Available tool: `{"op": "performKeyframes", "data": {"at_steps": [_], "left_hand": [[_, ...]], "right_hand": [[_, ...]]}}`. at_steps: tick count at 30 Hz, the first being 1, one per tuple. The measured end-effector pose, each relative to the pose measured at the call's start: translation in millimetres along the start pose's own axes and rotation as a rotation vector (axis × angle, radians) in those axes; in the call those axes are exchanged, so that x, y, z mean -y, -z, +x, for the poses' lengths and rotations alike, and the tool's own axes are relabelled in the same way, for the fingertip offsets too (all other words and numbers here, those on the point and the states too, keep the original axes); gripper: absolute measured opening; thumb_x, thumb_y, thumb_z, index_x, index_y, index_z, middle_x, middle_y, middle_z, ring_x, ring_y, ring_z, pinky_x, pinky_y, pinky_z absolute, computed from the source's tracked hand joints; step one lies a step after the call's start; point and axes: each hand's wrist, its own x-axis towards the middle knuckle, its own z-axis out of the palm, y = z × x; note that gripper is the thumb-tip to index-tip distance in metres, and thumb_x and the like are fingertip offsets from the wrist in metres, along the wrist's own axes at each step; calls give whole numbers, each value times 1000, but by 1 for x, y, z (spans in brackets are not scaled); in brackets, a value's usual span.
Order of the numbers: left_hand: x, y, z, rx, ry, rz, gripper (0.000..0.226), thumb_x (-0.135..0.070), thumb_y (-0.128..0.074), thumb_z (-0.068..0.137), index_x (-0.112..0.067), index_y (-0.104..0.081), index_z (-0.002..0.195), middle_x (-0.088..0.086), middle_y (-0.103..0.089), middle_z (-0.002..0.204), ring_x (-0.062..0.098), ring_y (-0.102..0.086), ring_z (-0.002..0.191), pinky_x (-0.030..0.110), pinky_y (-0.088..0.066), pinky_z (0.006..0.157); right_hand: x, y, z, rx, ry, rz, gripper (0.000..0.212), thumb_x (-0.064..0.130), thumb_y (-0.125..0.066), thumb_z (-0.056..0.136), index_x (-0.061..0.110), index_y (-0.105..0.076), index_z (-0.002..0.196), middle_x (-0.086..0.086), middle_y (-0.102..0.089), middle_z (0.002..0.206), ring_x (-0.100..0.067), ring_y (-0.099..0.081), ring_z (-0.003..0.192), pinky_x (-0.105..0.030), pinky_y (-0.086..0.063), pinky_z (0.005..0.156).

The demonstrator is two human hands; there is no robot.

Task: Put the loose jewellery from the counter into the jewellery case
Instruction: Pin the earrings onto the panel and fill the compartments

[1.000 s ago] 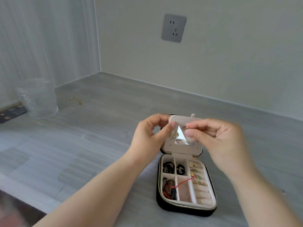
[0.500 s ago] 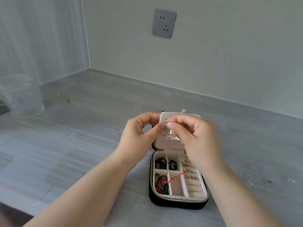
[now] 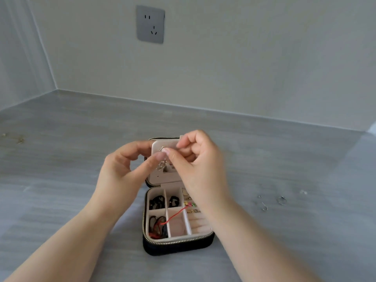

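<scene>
- Head view: we see both hands held together in front of the open case. The grip of each is drawn in to a pinch on one small silver piece, which is too blurred for us to make out its shape.
- The right hand pinches the top of the piece between thumb and forefinger, with its other fingers curled in.
- The left hand meets the piece from the left, with its thumb tip on it and its forefinger bent above.
- The piece hangs in the air just in front of the upright lid of the jewellery case, above the tray.
- The case lies on the counter between the two forearms.
- Black loops fill the case's two far compartments at left and middle. A red cord runs from the near-left compartment across the middle one, and small gold pieces sit in the right column.
- To the right, well apart from the case, we see loose silver rings lying on the counter.
- A grey socket is on the wall behind.
</scene>
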Motion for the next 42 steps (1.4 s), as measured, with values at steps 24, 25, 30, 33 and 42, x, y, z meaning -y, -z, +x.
{"op": "performKeyframes", "data": {"at_steps": [24, 25, 30, 33, 42], "left_hand": [[43, -3, 7, 26, 32, -109, 34, -54, -65, 77, -32, -60, 102, -3, -65, 104, 29, -62, 100, 52, -52, 83], [44, -3, 7, 0, 54, -162, 37, -52, -68, 76, -28, -60, 103, 1, -65, 106, 34, -61, 102, 58, -49, 84], [37, 2, 6, 47, -74, 80, 18, -54, -56, 82, -40, -59, 93, -14, -64, 86, 3, -60, 81, 30, -51, 73], [35, -8, 6, 4, -43, -122, 26, -55, -65, 75, -36, -62, 92, -15, -67, 90, 8, -64, 88, 39, -53, 82], [7, -22, -3, -49, -55, -278, 8, -24, -63, 70, -30, -62, 76, -13, -70, 75, 0, -63, 70, 16, -51, 69]], "right_hand": [[-85, 258, -35, -105, -477, -603, 4, 10, -69, 80, 13, -72, 80, 12, -64, 67, 6, -57, 57, -8, -40, 59], [-92, 256, -35, -97, -490, -600, 3, 12, -71, 79, 12, -73, 82, 9, -65, 69, 3, -58, 61, -11, -41, 61], [-110, 243, -30, -138, -448, -637, 4, 16, -75, 76, 18, -71, 77, 8, -65, 70, 0, -57, 66, -10, -39, 60], [-112, 242, -29, -131, -416, -631, 15, 14, -73, 76, 25, -70, 67, 12, -67, 69, -7, -61, 69, -20, -42, 64], [-68, 223, -24, -158, -353, -484, 18, 9, -69, 80, 20, -65, 66, 2, -67, 63, -2, -60, 58, -5, -39, 55]]}}
